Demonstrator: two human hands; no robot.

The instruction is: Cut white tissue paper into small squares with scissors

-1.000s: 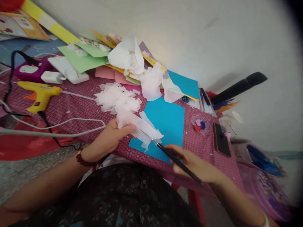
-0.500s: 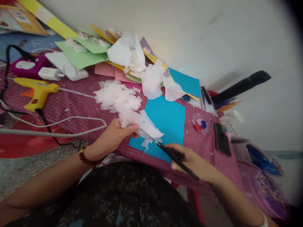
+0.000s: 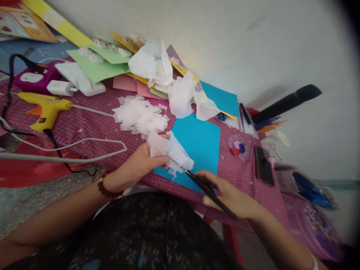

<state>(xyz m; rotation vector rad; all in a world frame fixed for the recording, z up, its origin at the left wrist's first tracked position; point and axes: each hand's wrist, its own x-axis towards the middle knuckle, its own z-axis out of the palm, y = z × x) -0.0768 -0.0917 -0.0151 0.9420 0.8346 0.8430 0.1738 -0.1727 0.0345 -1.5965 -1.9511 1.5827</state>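
Note:
My left hand (image 3: 143, 159) pinches a folded piece of thin white tissue paper (image 3: 180, 152) between thumb and fingers. In my right hand (image 3: 225, 191) is a pair of black-handled scissors (image 3: 206, 189), seen nearly edge-on. Their thin metal blades reach into the tissue close to my left thumb; whether they are apart or closed I cannot make out. Beneath the tissue lies a blue sheet of paper (image 3: 199, 138), with small white scraps (image 3: 172, 172) on it. A heap of cut white tissue pieces (image 3: 140, 116) sits just beyond my left hand.
A yellow glue gun (image 3: 49, 110) with its stick lies left, near a purple power strip (image 3: 33, 78) and loose cables. Crumpled tissue (image 3: 153, 62) and coloured paper (image 3: 98, 65) are piled against the wall. To the right are a small clear dish (image 3: 239, 146) and a phone (image 3: 263, 165).
My left hand has shifted slightly right and turned, so the tissue sits differently on the blades and its left part now stands clear of the heap. My right hand has barely moved.

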